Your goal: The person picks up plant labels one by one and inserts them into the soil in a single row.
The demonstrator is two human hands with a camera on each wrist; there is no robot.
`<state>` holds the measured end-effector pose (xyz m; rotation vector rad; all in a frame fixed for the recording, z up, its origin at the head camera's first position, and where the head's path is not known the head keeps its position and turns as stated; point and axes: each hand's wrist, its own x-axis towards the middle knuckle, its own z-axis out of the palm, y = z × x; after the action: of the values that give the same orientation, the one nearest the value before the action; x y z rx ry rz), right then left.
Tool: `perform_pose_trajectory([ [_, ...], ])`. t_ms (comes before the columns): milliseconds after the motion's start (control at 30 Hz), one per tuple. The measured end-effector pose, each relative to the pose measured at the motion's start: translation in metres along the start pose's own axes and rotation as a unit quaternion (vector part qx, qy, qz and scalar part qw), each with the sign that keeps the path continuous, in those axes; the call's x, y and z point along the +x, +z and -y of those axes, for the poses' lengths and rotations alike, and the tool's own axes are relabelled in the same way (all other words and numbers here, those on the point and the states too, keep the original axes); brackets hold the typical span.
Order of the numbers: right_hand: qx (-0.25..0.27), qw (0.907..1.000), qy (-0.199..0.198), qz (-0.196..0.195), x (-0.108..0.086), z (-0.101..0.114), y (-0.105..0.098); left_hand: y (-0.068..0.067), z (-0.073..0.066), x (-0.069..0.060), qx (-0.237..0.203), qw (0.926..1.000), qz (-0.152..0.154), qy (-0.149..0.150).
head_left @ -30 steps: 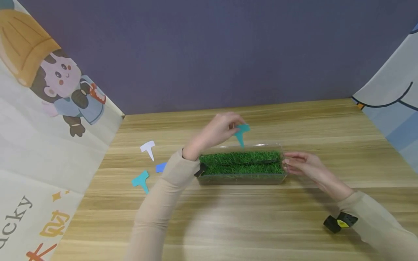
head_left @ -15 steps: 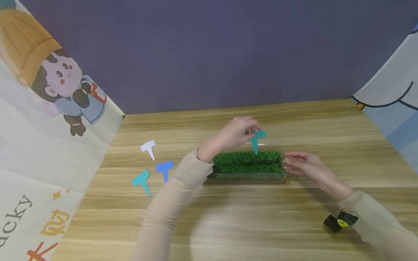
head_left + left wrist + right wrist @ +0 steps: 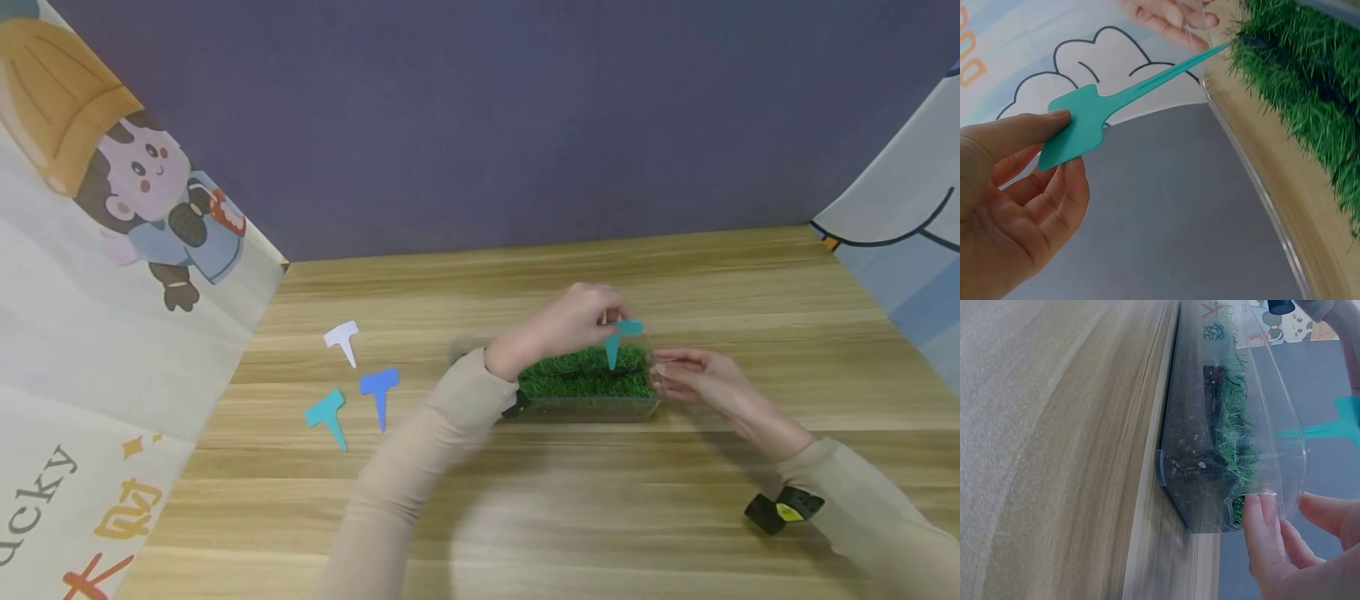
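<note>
My left hand (image 3: 573, 321) pinches a teal T-shaped tag (image 3: 622, 329) by its wide head, above the right part of a clear box (image 3: 585, 410) lined with green grass (image 3: 592, 383). In the left wrist view the thumb and fingers grip the tag (image 3: 1075, 128), its pointed stem aimed toward the grass (image 3: 1297, 81). At the box's right end, my right hand (image 3: 701, 383) holds the wall between thumb and fingers; the right wrist view shows this hand (image 3: 1304, 550) at the clear end wall, with dark soil (image 3: 1188, 450) under the grass.
On the wooden table (image 3: 600, 517), to the left of the box, lie a white tag (image 3: 342, 337), a blue tag (image 3: 380, 385) and another teal tag (image 3: 326, 411). A dark panel (image 3: 525, 125) stands behind, with printed sheets (image 3: 67, 333) at the sides.
My left hand has travelled right and lower with the teal tag, from over the box's middle to near its right end. The blue tag is now fully uncovered. My right hand stays in place.
</note>
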<state>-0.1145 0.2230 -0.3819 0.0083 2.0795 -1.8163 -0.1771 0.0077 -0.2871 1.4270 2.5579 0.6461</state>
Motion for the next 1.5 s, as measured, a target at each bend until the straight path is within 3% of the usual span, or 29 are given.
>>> perform_pose_trajectory([
  [233,-0.004,1.0,0.001,-0.002,-0.001,0.002,0.0,0.01,0.0,0.007,0.018,0.9998,0.005,0.01],
  [1000,-0.005,0.9999,0.014,-0.006,-0.001,0.003,-0.002,0.028,-0.004,0.018,0.069,0.9962,0.049,-0.022],
  [1500,-0.006,0.9999,0.015,-0.001,0.01,0.007,-0.014,0.031,0.002,0.032,0.107,0.9933,0.039,-0.018],
])
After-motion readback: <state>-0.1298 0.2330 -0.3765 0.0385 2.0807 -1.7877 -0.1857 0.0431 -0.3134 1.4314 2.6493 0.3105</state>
